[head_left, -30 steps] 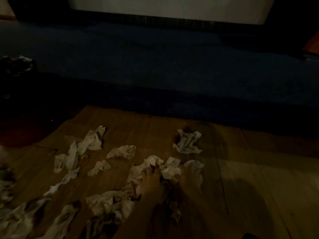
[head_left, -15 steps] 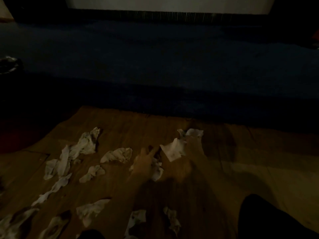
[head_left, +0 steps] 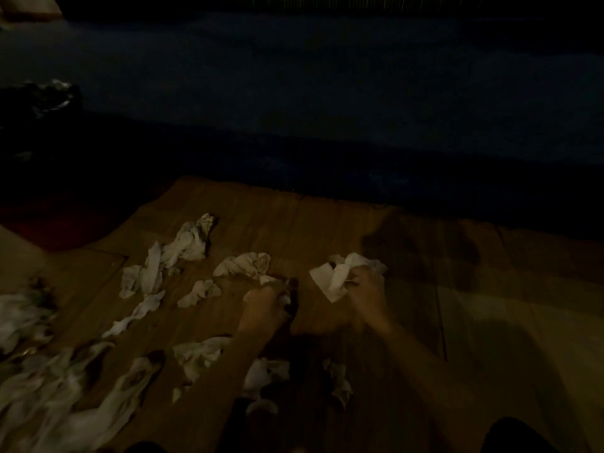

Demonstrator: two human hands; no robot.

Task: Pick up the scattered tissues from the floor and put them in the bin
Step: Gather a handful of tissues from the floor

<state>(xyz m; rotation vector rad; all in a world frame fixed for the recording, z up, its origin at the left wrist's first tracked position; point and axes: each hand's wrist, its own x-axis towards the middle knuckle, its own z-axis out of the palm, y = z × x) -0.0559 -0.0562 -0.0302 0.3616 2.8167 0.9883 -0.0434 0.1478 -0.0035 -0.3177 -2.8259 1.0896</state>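
In a dimly lit room, I am watching two bare hands working low over a wooden floor [head_left: 327, 230] littered with crumpled white tissues. The right hand [head_left: 366, 289] is gripping a bunched tissue [head_left: 336, 279], its fingers curled closed around the wad, which is sticking out to the left of the knuckles and above them. The left hand [head_left: 264, 305] is lying just beside it, fingers bent down at the floor; a scrap of white is showing at its fingertips, but in this light I cannot tell whether it is actually holding anything. Loose tissues are lying all around: a long crumpled cluster [head_left: 183, 246] well to the left, a smaller wad [head_left: 245, 264] just beyond the left hand, a small piece [head_left: 200, 291] between those two, and more [head_left: 199, 354] under the left forearm and along the blurred lower left edge. A dark rug [head_left: 327, 109] is covering the ground beyond the boards. At the far left edge, a dark, shiny-rimmed shape [head_left: 39, 96] is sitting on the rug; I cannot tell whether it is the bin.
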